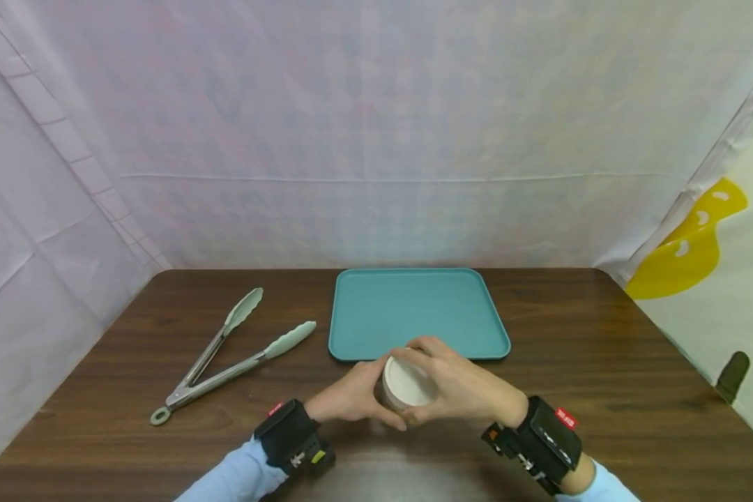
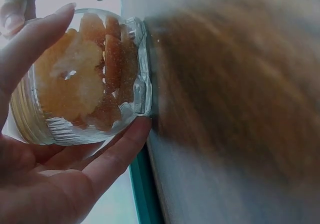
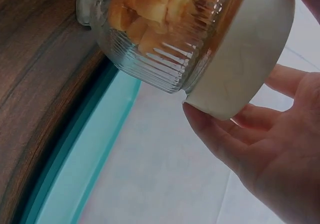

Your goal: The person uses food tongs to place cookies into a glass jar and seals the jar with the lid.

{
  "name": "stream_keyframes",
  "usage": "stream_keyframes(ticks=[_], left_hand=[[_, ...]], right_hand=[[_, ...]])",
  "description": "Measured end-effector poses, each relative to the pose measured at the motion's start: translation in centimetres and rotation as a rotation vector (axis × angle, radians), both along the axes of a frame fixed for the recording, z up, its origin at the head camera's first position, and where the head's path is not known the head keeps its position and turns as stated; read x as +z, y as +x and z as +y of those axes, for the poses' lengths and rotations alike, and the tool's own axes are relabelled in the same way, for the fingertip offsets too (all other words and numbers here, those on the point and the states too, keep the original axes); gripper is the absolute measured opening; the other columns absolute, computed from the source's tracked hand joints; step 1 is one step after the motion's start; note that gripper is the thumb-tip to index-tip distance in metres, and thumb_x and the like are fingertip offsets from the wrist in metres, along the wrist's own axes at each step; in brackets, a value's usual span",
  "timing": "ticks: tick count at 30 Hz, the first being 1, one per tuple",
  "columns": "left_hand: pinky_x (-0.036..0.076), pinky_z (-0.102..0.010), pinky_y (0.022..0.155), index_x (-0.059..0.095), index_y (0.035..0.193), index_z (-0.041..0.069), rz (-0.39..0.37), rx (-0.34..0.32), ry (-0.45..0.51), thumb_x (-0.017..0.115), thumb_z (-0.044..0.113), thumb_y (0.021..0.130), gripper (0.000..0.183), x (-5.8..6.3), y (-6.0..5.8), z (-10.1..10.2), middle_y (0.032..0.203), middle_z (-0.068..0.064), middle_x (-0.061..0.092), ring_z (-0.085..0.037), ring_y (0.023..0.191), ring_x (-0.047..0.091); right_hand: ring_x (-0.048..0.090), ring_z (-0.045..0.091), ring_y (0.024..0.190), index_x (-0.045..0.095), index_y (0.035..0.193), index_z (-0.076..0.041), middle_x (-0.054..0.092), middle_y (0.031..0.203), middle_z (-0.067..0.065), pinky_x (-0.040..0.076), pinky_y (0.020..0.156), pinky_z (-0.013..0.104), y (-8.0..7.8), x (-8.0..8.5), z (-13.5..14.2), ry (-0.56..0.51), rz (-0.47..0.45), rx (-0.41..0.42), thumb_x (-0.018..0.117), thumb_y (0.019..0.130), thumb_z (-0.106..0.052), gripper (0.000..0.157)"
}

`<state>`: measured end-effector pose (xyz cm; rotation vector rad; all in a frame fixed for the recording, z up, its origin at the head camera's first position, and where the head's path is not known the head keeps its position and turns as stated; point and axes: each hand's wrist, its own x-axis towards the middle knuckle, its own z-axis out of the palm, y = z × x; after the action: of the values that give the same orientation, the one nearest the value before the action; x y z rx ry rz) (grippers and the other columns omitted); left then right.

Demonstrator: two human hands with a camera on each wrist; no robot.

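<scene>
A glass jar (image 2: 80,83) with ribbed sides stands in front of the tray, filled with orange-brown chunks of food. Its wide white lid (image 3: 245,53) faces up in the head view. My left hand (image 1: 354,394) curves around the jar's body, thumb on one side and fingers on the other, with one fingertip near the base. From the right, my right hand (image 1: 467,383) grips the lid by its rim. Whether the lid is still threaded on the jar, I cannot tell.
Behind the jar lies a teal tray (image 1: 417,314) on the dark wooden table (image 1: 571,335). Spread tongs (image 1: 226,376) with pale green tips lie to the left. Pale cloth (image 1: 364,139) hangs behind the table, and a yellow shape (image 1: 684,258) shows at the right.
</scene>
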<state>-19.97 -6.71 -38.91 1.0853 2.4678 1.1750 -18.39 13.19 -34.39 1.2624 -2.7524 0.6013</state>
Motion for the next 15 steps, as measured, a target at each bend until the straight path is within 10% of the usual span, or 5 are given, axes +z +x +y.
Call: stream_keyframes(ticks=[15], left_hand=[[0.042,-0.029,0.085,0.036,0.130,0.003,-0.036,0.030,-0.013,0.082,0.026,0.062,0.086,0.0,0.0,0.0,0.119,-0.010,0.052,-0.022,0.106,0.051]], right_hand=[[0.048,0.012,0.080,0.054,0.117,-0.005,0.046,0.090,0.001,0.046,0.061,0.021,0.3,-1.6,-0.7,-0.102,0.176,-0.096,0.072,0.061,-0.054,0.077]])
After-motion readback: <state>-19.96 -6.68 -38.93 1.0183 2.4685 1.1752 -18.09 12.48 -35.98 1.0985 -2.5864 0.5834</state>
